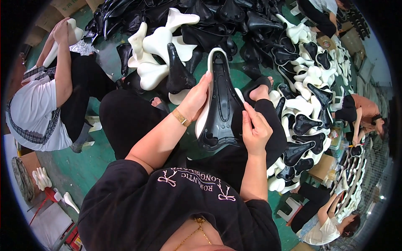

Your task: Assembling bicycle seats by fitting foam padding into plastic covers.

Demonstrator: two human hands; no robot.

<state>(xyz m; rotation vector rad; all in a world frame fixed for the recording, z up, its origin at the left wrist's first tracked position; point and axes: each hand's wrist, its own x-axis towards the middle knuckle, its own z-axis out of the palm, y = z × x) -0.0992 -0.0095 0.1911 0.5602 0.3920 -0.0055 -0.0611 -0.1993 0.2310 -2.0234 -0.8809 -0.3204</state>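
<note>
In front of me a bicycle saddle (222,96) is held between my hands, its narrow nose pointing away and its underside up. A black plastic base (215,129) sits inside a white foam pad (202,121), whose pale edge shows along the left side and round the nose. My left hand (196,98), with a gold watch on the wrist, is closed on the left edge beside the nose. On the right edge, lower down, my right hand (256,129) presses with its thumb and bent fingers. The fingertips beneath the saddle are hidden.
Loose white foam pads (157,44) and black saddle bases (179,69) lie heaped ahead. Joined black-and-white saddles (307,123) are piled on my right. One person (46,96) sits at left holding a white pad; others work at right. A white stool (289,209) stands lower right.
</note>
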